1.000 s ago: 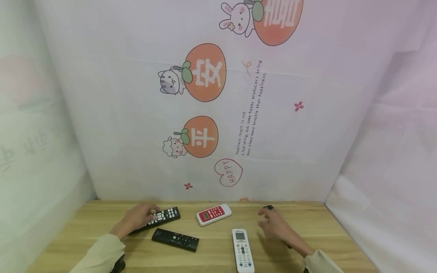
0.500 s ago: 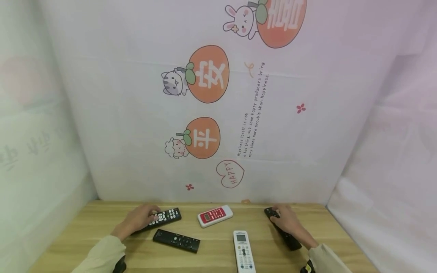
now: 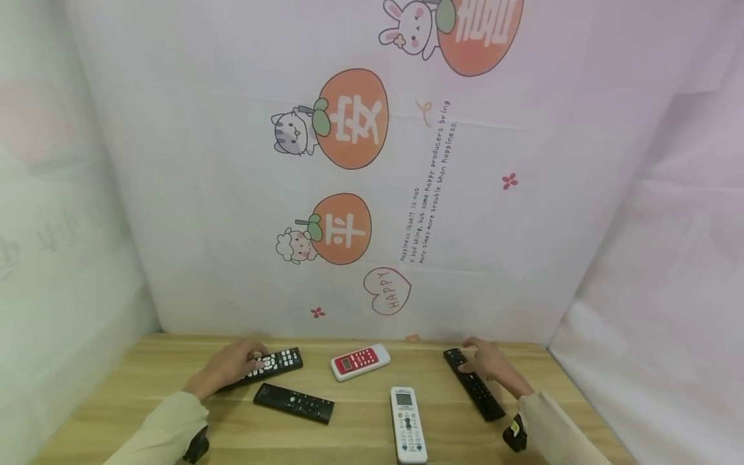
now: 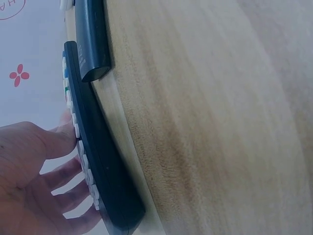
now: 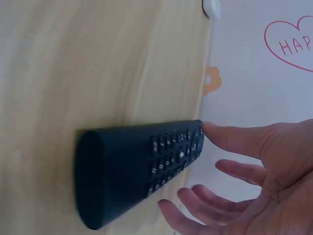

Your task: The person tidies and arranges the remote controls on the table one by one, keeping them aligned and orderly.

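Observation:
My left hand is at a black remote control with white buttons, at the back left of the table. In the left wrist view its thumb lies against the button face, and the other fingers bend behind the remote, their tips hidden. My right hand is over the upper end of another black remote control, which lies slantwise on the right. In the right wrist view the thumb tip is at that remote's far end, while the other fingers stand spread beside it.
Between the hands lie a slim black remote, a white remote with a red face and a white remote with a small screen. A printed white cloth hangs behind the wooden table.
My right hand came down to the black remote on the right, then its fingers spread and shifted off it, uncovering more of its buttons. The left hand has kept its place on its remote.

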Demonstrator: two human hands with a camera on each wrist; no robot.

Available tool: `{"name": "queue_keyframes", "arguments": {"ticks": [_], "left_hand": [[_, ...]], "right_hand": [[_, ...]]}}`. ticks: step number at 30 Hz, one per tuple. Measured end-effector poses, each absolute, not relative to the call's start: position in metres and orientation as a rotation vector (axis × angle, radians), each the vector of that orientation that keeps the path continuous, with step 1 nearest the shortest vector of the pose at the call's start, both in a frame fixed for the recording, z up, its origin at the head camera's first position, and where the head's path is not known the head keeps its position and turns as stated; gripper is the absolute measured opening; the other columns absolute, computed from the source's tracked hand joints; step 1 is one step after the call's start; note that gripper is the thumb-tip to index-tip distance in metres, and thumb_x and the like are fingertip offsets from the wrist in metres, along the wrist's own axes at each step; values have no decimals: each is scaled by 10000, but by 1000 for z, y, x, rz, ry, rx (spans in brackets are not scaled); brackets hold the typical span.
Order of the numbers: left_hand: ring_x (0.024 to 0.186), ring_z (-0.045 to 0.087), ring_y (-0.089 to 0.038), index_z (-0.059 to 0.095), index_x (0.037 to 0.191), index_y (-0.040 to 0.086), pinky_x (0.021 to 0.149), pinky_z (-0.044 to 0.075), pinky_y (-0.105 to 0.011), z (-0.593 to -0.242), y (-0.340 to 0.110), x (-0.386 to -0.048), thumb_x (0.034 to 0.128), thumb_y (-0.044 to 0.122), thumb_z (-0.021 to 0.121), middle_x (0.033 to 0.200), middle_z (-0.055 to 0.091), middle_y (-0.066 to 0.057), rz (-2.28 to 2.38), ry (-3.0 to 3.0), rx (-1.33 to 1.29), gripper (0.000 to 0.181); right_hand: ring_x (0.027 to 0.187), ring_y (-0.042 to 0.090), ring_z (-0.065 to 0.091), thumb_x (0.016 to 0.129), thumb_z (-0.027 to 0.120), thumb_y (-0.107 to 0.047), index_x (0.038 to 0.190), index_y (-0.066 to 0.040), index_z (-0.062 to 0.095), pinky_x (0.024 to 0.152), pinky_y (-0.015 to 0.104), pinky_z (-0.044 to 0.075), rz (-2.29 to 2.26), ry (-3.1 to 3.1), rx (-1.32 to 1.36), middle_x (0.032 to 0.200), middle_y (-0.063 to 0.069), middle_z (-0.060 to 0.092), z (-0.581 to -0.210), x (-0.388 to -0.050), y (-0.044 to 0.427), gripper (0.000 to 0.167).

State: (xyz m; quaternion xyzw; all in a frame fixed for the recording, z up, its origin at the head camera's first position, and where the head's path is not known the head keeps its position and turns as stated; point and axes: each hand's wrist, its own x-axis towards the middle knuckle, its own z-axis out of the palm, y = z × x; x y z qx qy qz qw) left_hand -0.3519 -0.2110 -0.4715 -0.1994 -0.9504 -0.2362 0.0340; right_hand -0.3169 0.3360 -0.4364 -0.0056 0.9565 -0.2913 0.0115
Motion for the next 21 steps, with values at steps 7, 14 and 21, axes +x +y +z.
{"name": "queue_keyframes", "arguments": {"ticks": [7, 14, 21], "left_hand": [[900, 680, -265, 748, 1158, 102, 784, 578, -530, -470, -210, -352, 946, 153, 761, 1015, 731, -95, -708, -2935, -592, 218], [920, 684, -276, 746, 1166, 101, 802, 583, -537, -472, -209, -351, 951, 153, 755, 1043, 734, -105, -712, -2933, -599, 221], [913, 680, -278, 743, 1154, 93, 800, 582, -543, -470, -210, -349, 947, 144, 755, 1038, 730, -118, -722, -2926, -594, 214]], "right_hand": [[901, 312, 666, 902, 794, -80, 1422, 98, 496, 737, 524, 635, -928, 2901, 73, 1252, 333, 607, -430, -322, 332, 625], [1007, 429, 673, 905, 791, -79, 1415, 131, 462, 749, 531, 638, -875, 2851, 100, 1299, 381, 569, -428, -325, 332, 642], [916, 345, 659, 899, 777, -31, 1359, 131, 503, 691, 448, 651, -747, 2867, 109, 1241, 371, 585, -430, -329, 331, 559]]}}
